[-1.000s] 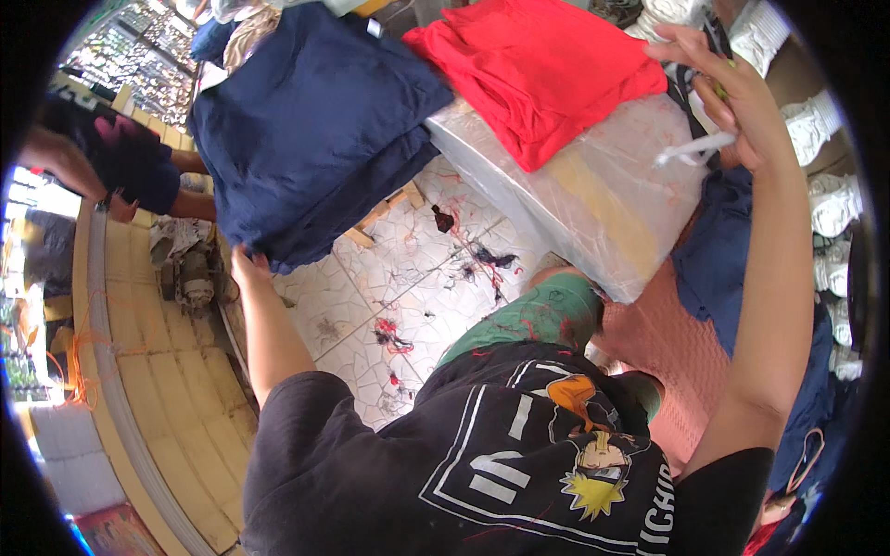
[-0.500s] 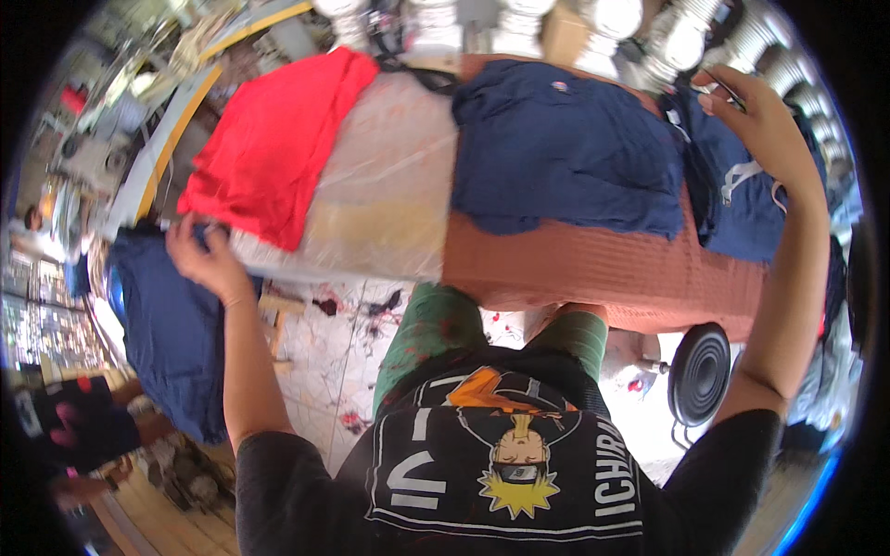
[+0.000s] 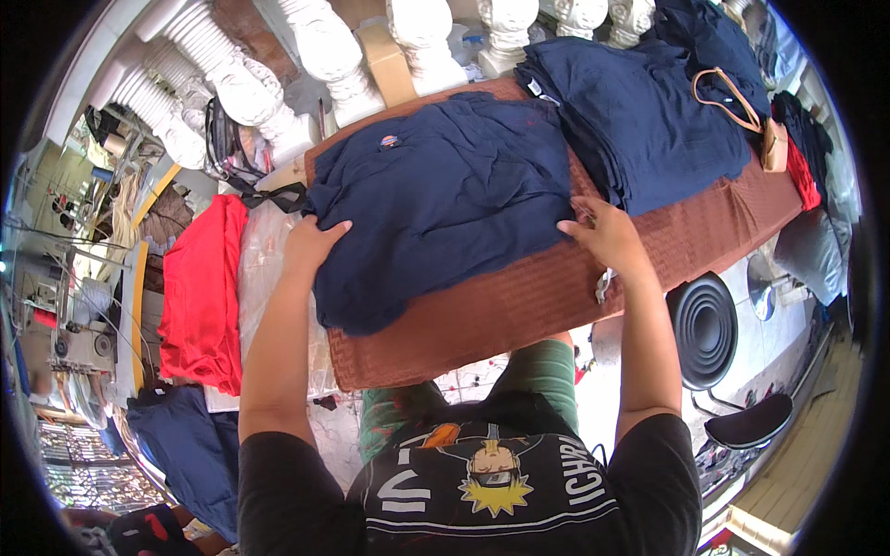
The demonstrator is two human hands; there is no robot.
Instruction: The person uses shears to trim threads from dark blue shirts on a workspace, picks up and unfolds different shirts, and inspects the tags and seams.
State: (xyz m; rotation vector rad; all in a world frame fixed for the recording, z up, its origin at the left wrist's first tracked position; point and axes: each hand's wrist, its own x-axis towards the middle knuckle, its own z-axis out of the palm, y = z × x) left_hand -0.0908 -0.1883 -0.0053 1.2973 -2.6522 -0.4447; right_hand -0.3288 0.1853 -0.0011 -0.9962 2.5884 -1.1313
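Thumb spread from its fingers, the left hand [image 3: 317, 245] meets the left edge of the navy garment [image 3: 440, 199] on the brown cloth [image 3: 482, 324]. The right hand [image 3: 608, 239] curls near the opposite edge; whether pinching, I cannot tell.

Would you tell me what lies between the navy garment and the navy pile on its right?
Brown cloth shows there in the head view, with the right hand at the near end.

1. A brown textured cloth [image 3: 519, 295] covered the work surface.
2. A navy garment [image 3: 445, 195] lay creased on the cloth, toward its left end.
3. A pile of folded navy garments [image 3: 640, 130] lay just beside it, to the right.
4. Adjoining at left, a plastic-wrapped surface [image 3: 262, 264] bore red fabric [image 3: 206, 287].
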